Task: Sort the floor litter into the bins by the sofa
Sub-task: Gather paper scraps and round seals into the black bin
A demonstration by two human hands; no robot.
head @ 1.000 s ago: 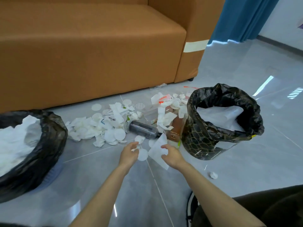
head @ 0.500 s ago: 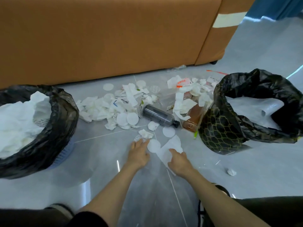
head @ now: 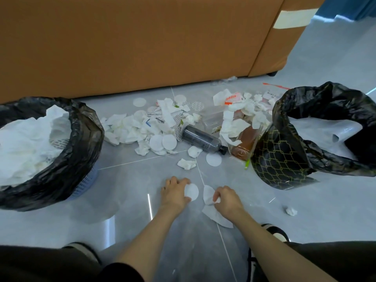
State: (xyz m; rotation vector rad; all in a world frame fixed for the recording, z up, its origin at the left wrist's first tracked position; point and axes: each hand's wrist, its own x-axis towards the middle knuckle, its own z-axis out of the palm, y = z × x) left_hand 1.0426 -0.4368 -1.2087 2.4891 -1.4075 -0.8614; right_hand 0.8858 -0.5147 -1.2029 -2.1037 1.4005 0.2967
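Note:
My left hand (head: pixel 174 192) holds a round white pad (head: pixel 192 192) just above the grey floor. Beside it, my right hand (head: pixel 227 200) grips a white tissue (head: pixel 216 215) that trails down to the tiles. A pile of white tissues and round pads (head: pixel 146 129) lies in front of the sofa. A dark plastic bottle (head: pixel 200 140) lies on its side in the pile, next to an amber bottle (head: pixel 245 143). The left bin (head: pixel 67 159), lined in black, is full of white tissue. The right bin (head: pixel 280 161), black with a gold pattern, holds pale plastic.
The brown sofa (head: pixel 142 41) runs along the back. A crumpled tissue scrap (head: pixel 291 211) lies alone on the floor at the right. A loose pad (head: pixel 213 159) and small tissues (head: pixel 186 164) lie between my hands and the pile. My knees fill the bottom edge.
Both hands have drawn back from the pile toward me. The left hand has picked the round pad off the floor and the right has gathered the tissue into its grip.

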